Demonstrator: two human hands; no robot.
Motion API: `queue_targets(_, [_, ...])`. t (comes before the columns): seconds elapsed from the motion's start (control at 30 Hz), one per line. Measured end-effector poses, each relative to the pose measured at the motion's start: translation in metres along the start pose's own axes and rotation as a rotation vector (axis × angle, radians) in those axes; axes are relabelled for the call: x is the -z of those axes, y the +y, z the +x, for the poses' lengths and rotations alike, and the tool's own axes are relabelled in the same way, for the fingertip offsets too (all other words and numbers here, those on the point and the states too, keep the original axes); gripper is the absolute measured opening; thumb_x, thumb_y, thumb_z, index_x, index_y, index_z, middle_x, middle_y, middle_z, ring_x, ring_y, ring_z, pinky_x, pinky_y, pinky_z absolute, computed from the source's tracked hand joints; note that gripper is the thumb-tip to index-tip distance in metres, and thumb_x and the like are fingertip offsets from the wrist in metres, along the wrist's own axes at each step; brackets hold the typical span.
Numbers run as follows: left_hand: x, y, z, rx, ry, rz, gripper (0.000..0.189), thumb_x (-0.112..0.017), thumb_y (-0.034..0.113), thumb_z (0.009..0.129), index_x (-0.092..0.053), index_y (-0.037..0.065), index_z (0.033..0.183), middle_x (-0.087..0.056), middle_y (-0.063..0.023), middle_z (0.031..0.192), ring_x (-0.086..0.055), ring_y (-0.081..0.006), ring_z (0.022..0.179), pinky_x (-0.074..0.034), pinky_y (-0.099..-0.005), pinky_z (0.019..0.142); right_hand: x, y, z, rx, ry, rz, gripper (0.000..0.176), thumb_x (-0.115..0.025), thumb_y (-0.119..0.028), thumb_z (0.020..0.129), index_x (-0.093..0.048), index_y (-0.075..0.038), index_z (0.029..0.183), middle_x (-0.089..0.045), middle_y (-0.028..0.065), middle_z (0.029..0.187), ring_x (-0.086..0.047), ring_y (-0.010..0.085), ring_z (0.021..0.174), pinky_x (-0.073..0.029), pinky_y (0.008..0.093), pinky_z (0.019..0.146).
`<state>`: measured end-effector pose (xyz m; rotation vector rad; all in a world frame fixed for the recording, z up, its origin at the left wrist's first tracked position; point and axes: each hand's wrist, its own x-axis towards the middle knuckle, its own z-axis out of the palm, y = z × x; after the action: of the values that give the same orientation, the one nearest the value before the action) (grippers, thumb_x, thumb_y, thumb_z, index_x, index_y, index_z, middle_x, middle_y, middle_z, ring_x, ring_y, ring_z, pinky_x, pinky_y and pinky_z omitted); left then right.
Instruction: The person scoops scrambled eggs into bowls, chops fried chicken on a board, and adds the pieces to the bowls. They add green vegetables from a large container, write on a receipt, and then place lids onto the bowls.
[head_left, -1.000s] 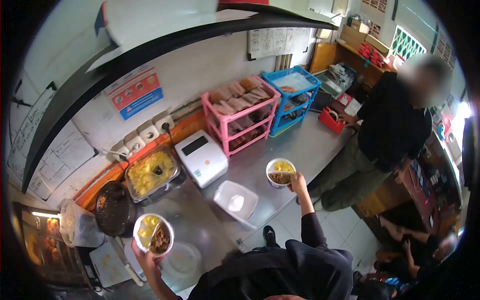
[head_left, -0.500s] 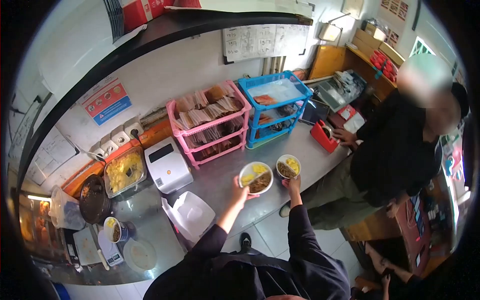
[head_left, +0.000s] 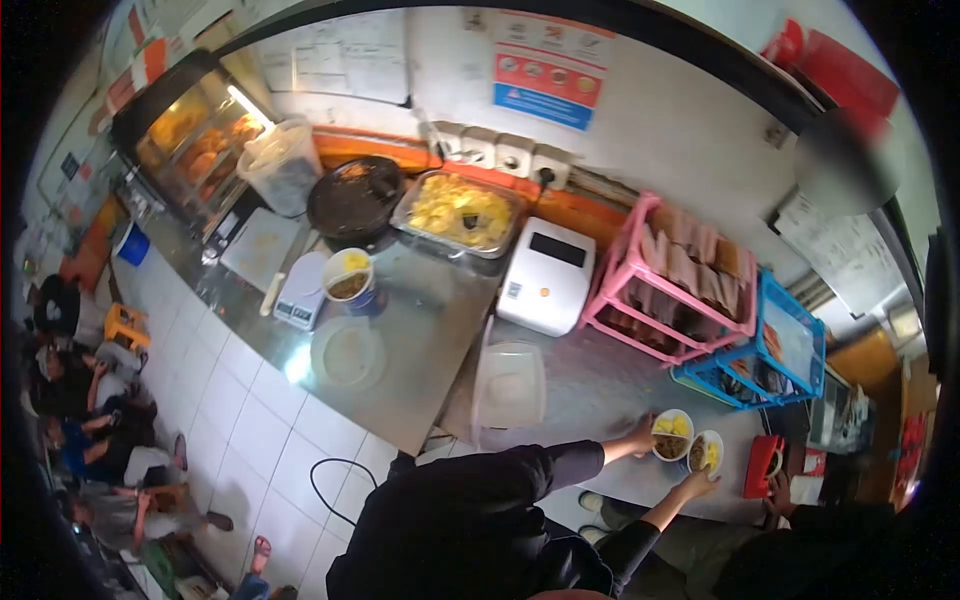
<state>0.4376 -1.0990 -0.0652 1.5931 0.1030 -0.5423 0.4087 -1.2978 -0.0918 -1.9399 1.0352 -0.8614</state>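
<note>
My left hand [head_left: 637, 437] is closed around the outer side of a white round bowl [head_left: 671, 449] that holds yellow pieces and brown food. Beside it is a second white bowl [head_left: 704, 460] with similar brown and yellow contents, and my right hand [head_left: 697, 485] grips its lower side. The two rims sit very close together over the metal counter [head_left: 600, 425]. Just to the right stands a red tape dispenser [head_left: 763, 466], with another person's hand [head_left: 779, 494] by it.
Pink stacked baskets [head_left: 660, 280] and blue ones [head_left: 765, 335] stand behind the bowls. To the left are a white printer-like machine [head_left: 546, 277], a lidded container [head_left: 510, 385], a tray of yellow food [head_left: 460, 213], a filled cup [head_left: 350, 285] and a scale [head_left: 301, 291]. Several people sit at far left.
My view has swung left, showing more of the counter and the seated people. Both bowls have moved nearer the tape dispenser and closer to each other, still in my hands.
</note>
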Motion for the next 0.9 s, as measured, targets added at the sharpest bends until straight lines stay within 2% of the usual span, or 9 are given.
queue_targets(0.07, [0.028,0.01,-0.039,-0.111,-0.068,0.304,0.058,-0.052,0.006,0.077,-0.035,0.001,0.132,-0.055,-0.024,0.117,-0.057,-0.0391,0.101,-0.049,-0.0471,0.078,0.017,-0.11,-0.061,0.044,-0.119,0.488,0.052,-0.054,-0.025,0.087,-0.04,0.0,0.131,-0.046,0.0216,0.124,-0.051,0.0284,0.103,-0.044,0.041,0.088])
queue_targets(0.1, [0.052,0.009,-0.066,-0.164,-0.094,0.412,0.054,-0.05,0.006,0.077,-0.039,-0.001,0.13,-0.057,-0.0259,0.113,-0.059,-0.0397,0.099,-0.047,-0.0478,0.08,0.009,-0.149,-0.085,0.032,-0.146,0.606,0.04,-0.056,-0.018,0.088,-0.049,-0.004,0.124,-0.052,0.009,0.096,-0.05,0.0178,0.081,-0.043,0.0287,0.069])
queue_targets(0.2, [0.164,0.043,-0.203,-0.355,-0.302,0.527,0.04,-0.051,0.01,0.08,-0.05,0.004,0.119,-0.06,-0.0245,0.104,-0.059,-0.0374,0.096,-0.047,-0.0438,0.08,-0.006,-0.264,-0.183,0.176,-0.69,0.834,0.039,-0.059,-0.015,0.086,-0.051,-0.009,0.124,-0.048,-0.0006,0.084,-0.044,0.0078,0.067,-0.033,0.0208,0.052])
queue_targets(0.3, [0.294,0.043,-0.305,-0.398,-0.535,0.158,0.024,-0.054,0.026,0.091,-0.056,0.003,0.099,-0.063,-0.0064,0.087,-0.06,-0.0152,0.082,-0.047,-0.0313,0.072,-0.021,-0.37,-0.324,0.238,-1.284,0.678,0.032,-0.049,-0.014,0.089,-0.055,-0.006,0.118,-0.056,0.0018,0.084,-0.052,0.008,0.069,-0.043,0.0208,0.059])
queue_targets(0.4, [0.404,0.01,-0.404,-0.152,-0.052,0.182,0.02,-0.053,0.024,0.09,-0.056,0.004,0.089,-0.061,-0.0032,0.079,-0.06,-0.012,0.073,-0.049,-0.028,0.064,-0.076,-0.402,-0.476,0.245,-1.969,0.444,0.03,-0.046,-0.018,0.091,-0.052,-0.006,0.118,-0.063,0.0079,0.084,-0.06,0.0113,0.068,-0.048,0.0246,0.06])
queue_targets(0.6, [0.546,-0.167,-0.485,0.156,1.187,0.449,0.028,-0.058,0.024,0.087,-0.052,0.003,0.105,-0.061,-0.012,0.079,-0.063,-0.0193,0.063,-0.051,-0.0297,0.056,-0.209,-0.35,-0.659,0.733,-1.627,0.216,0.034,-0.045,-0.022,0.089,-0.049,-0.004,0.117,-0.062,0.0253,0.09,-0.062,0.0396,0.074,-0.05,0.0474,0.068])
queue_targets(0.7, [0.546,-0.142,-0.492,0.252,0.876,-0.32,0.037,-0.057,0.022,0.088,-0.046,0.0,0.116,-0.061,-0.0153,0.082,-0.065,-0.022,0.06,-0.054,-0.0308,0.054,-0.199,-0.366,-0.663,0.813,-1.616,0.175,0.034,-0.045,-0.023,0.088,-0.05,0.001,0.111,-0.06,0.0298,0.089,-0.059,0.0464,0.078,-0.047,0.0537,0.071])
queue_targets(0.77, [0.545,-0.143,-0.487,0.144,0.808,-0.181,0.04,-0.057,0.019,0.088,-0.044,-0.002,0.119,-0.061,-0.0153,0.082,-0.066,-0.0232,0.06,-0.054,-0.0312,0.052,-0.205,-0.35,-0.67,1.091,-1.403,0.199,0.034,-0.045,-0.023,0.087,-0.05,0.005,0.106,-0.06,0.0306,0.085,-0.059,0.0467,0.078,-0.047,0.0545,0.07])
queue_targets(0.9, [0.549,-0.154,-0.477,0.005,0.791,-0.138,0.038,-0.057,0.011,0.085,-0.046,-0.004,0.118,-0.063,-0.0151,0.075,-0.067,-0.0228,0.061,-0.054,-0.0313,0.051,-0.181,-0.358,-0.657,0.945,-1.395,0.063,0.028,-0.049,-0.019,0.084,-0.054,0.004,0.099,-0.061,0.0283,0.086,-0.058,0.046,0.084,-0.046,0.0516,0.076])
